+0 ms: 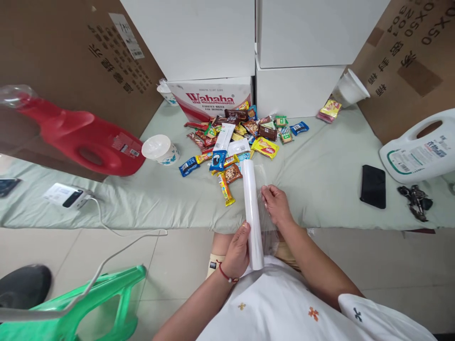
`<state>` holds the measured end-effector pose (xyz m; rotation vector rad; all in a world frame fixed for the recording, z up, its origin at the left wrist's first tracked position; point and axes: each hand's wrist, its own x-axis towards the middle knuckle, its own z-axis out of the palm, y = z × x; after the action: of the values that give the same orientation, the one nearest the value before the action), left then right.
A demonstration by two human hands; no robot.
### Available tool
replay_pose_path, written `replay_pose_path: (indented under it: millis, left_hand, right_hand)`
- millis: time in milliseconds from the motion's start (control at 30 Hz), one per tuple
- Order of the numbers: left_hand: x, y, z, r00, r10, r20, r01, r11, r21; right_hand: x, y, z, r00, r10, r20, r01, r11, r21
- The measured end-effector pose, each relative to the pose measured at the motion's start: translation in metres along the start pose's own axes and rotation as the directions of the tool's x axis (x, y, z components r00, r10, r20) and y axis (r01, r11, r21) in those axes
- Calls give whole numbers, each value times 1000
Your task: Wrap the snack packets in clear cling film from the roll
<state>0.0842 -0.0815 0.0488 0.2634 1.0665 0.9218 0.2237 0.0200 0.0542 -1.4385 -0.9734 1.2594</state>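
My left hand [237, 253] is wrapped around the lower part of a white roll of clear plastic film [251, 208], held upright over the table's front edge. To the right of the roll, my right hand [276, 203] pinches a thin, see-through sheet of the film that hangs off the roll. Just beyond the roll lies a heap of wrapped snacks [232, 174] in brown, blue, yellow and red packets. One yellow stick-shaped packet [224, 188] lies closest to the roll's left side.
A paper cup [160, 150] and a red bottle [92, 137] lie at left, near a white device [67, 195] with a cable. A Wahaha box [213, 99] stands behind the snacks. At right are a black phone [373, 186] and a white jug [419, 147]. A green stool [121, 303] is below left.
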Motion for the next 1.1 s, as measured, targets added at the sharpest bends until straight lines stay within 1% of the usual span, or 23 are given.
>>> replay_pose_path:
  millis: [33, 67, 100, 133, 167, 200, 233, 267, 333, 400, 467, 533, 600, 667, 733, 767, 833, 933, 967, 1000, 1033, 1100]
  left_hand:
    - [1, 1, -3, 999, -44, 21, 44, 998, -40]
    - [2, 2, -4, 997, -62, 53, 66, 996, -65]
    - [3, 4, -5, 995, -50, 91, 57, 995, -81]
    - [5, 7, -4, 991, -9, 135, 22, 995, -95]
    - [6, 11, -1, 983, 55, 176, -35, 993, -111]
    - [9, 14, 2, 970, 133, 205, -108, 986, -128]
    - [11, 18, 7, 952, 212, 221, -183, 973, -142]
    - [14, 21, 12, 934, 276, 226, -247, 958, -149]
    - [21, 26, 23, 913, 356, 198, -332, 932, -144]
    - [27, 32, 30, 917, 369, 153, -356, 929, -106]
    - [30, 38, 32, 932, 341, 124, -336, 940, -62]
    - [31, 46, 27, 945, 300, 132, -295, 954, -61]
    - [29, 52, 19, 952, 254, 171, -234, 964, -128]
    - [26, 55, 14, 951, 228, 208, -180, 957, -226]
    - [25, 55, 15, 952, 213, 219, -145, 946, -290]
    - [26, 53, 18, 955, 202, 215, -136, 948, -287]
    - [30, 49, 27, 971, 173, 168, -142, 973, -182]
    - [38, 46, 38, 988, 136, 75, -141, 988, 60]
    - [40, 48, 39, 990, 122, 71, -128, 987, 94]
    - [41, 50, 38, 991, 98, 94, -106, 990, 89]
    - [42, 53, 36, 988, 80, 130, -87, 995, 48]
    - [39, 59, 31, 978, 74, 195, -58, 995, -86]
  right_hand:
    - [-1, -4, -1, 993, -116, -14, 114, 987, -117]
    - [-2, -9, -2, 970, -242, -2, 234, 940, -248]
    - [-5, -16, -3, 935, -353, 45, 344, 864, -367]
    - [-7, -24, -3, 895, -430, 121, 435, 776, -457]
    - [-10, -32, -2, 857, -471, 208, 506, 696, -509]
    - [-14, -40, 0, 823, -490, 288, 563, 634, -531]
    - [-19, -47, 3, 793, -497, 353, 607, 590, -533]
    - [-23, -54, 6, 765, -502, 404, 643, 559, -524]
    - [-32, -65, 10, 719, -517, 465, 695, 522, -494]
    - [-36, -75, 8, 692, -535, 484, 721, 499, -480]
    - [-36, -84, -3, 694, -556, 457, 717, 471, -515]
    - [-30, -94, -21, 709, -575, 408, 687, 434, -582]
    - [-25, -103, -40, 719, -589, 370, 659, 407, -632]
    - [-21, -112, -55, 728, -581, 364, 646, 403, -648]
    - [-22, -120, -63, 749, -548, 371, 626, 405, -666]
    - [-23, -123, -65, 758, -528, 382, 619, 399, -677]
    - [-26, -132, -67, 762, -493, 420, 619, 365, -695]
    - [-33, -148, -76, 744, -474, 472, 636, 285, -717]
    - [-35, -154, -83, 742, -485, 462, 628, 263, -733]
    - [-37, -160, -92, 746, -508, 431, 606, 250, -755]
    - [-40, -166, -102, 754, -533, 385, 575, 251, -779]
    - [-43, -173, -123, 783, -561, 268, 494, 299, -817]
